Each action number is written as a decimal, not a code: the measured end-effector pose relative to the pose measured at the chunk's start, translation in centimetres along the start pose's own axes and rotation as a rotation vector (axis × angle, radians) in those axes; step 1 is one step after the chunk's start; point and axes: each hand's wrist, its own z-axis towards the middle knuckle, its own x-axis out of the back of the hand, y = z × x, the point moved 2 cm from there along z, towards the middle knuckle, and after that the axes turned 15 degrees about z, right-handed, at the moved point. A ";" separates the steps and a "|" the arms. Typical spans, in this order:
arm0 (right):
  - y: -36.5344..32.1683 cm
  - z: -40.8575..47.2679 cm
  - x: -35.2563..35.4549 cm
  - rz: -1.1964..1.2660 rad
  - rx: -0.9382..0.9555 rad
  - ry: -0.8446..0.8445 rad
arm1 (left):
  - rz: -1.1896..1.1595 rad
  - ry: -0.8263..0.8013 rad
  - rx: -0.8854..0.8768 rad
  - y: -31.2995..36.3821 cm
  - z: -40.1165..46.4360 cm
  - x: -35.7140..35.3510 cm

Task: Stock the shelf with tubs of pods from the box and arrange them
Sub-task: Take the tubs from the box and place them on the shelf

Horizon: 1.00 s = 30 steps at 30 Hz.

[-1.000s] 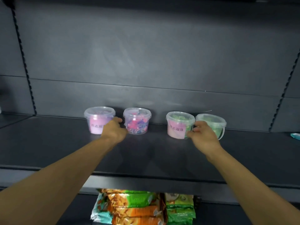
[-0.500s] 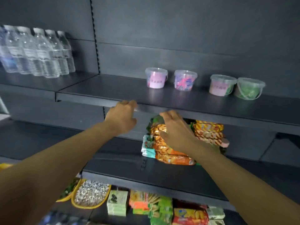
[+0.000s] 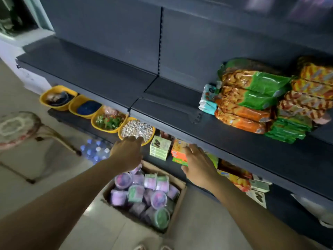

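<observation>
- The cardboard box (image 3: 177, 204) sits open on the floor (image 3: 36, 195) in front of the dark shelf (image 3: 234, 141), packed with tubs of pods (image 3: 144, 192) lying jumbled, purple and green lids showing.
- The left hand (image 3: 127, 153) reaches out above the far edge of the box, fingers relaxed, grasping nothing.
- The right hand (image 3: 197, 164) is extended to the right of the box, fingers spread and released, in front of small cartons (image 3: 160, 147) on the lowest shelf.
- Stacked snack packets (image 3: 248, 103) lie on the shelf above.
- Yellow bowls (image 3: 72, 103) line the lower shelf at left; bottled water (image 3: 95, 150) stands on the floor beside the box.
</observation>
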 end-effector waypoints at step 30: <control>26.1 18.2 -53.7 1.373 -1.207 0.026 | -0.425 -0.354 0.535 -0.3 13.6 -59.9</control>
